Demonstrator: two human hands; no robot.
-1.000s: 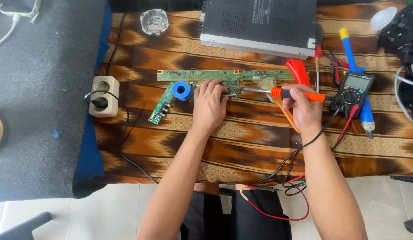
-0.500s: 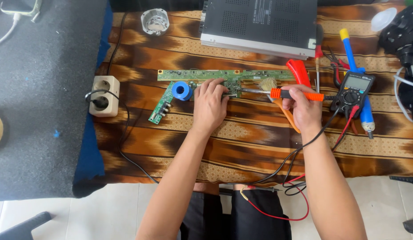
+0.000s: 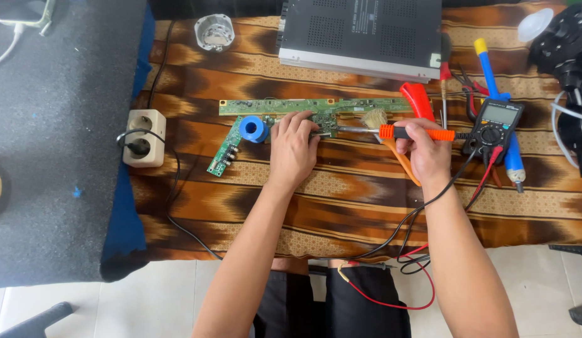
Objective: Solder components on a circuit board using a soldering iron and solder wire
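— Two hands work here. What do they hold?
— Right hand (image 3: 422,153) grips an orange tool (image 3: 403,132), its tip on the long green board (image 3: 272,106). Left hand (image 3: 293,147) presses flat on that board.
— Anything moved?
— No, both stay put.
— Underneath?
— Brown patterned cloth (image 3: 341,200); farther off, a black box (image 3: 360,31).

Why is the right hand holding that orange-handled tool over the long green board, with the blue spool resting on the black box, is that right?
Not quite. The head view shows the blue spool on the green board, beside the left hand, not on the black box. The right hand does hold the orange-handled tool.
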